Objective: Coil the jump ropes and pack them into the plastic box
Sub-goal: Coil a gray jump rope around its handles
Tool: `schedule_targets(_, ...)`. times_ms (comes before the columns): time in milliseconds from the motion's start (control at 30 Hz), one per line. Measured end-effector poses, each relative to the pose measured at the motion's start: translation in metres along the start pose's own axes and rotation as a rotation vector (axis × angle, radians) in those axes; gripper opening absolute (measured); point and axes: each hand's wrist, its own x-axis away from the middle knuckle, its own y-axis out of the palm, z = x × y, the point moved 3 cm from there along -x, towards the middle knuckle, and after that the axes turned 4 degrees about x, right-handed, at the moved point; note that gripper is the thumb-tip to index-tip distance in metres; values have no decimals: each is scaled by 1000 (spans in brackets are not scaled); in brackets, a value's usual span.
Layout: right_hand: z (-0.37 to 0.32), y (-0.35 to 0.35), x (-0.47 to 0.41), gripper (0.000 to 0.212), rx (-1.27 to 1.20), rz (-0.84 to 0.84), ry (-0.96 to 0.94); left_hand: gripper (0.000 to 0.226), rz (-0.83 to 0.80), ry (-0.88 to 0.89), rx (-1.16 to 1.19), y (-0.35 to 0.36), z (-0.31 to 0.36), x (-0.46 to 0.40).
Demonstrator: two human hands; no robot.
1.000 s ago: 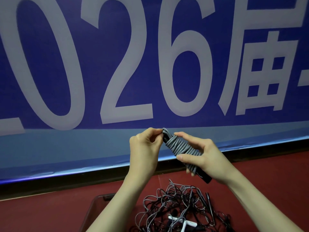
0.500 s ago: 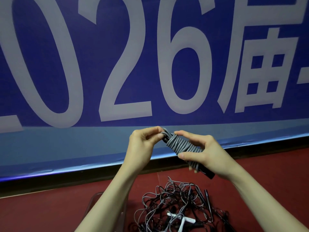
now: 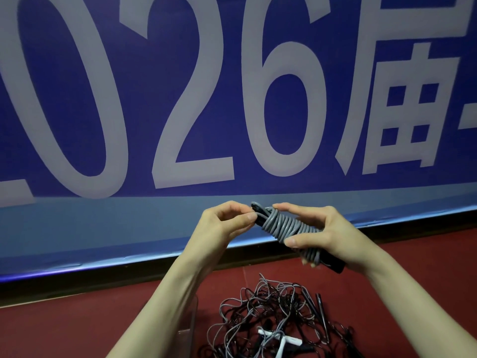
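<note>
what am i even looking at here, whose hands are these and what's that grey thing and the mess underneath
There is no machine here. One camera is worn on a person's head and looks forward and down, so you see that person's own two bare arms reaching out.

The right hand holds a grey jump rope already wound tightly round its black handles. The left hand pinches the upper end of that bundle.

Below, on the dark red floor, lies a tangled pile of loose ropes, black and grey, not yet coiled. A corner of a clear plastic box shows beside the left forearm. Behind everything hangs a blue banner with big white characters.
</note>
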Motion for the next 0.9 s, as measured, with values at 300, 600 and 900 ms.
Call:
schedule_targets(300, 3, -7, 1, 57, -23, -60, -2, 22, 82, -201, 494, 11, -15, -8)
schedule_targets(600, 11, -9, 0, 54, -121, -128, 30, 14, -24, -271, 383, 5, -12, -7)
schedule_targets(900, 10, -3, -5, 54, -275, -85, -7, 13, 182, 582, -613, 15, 20, 8)
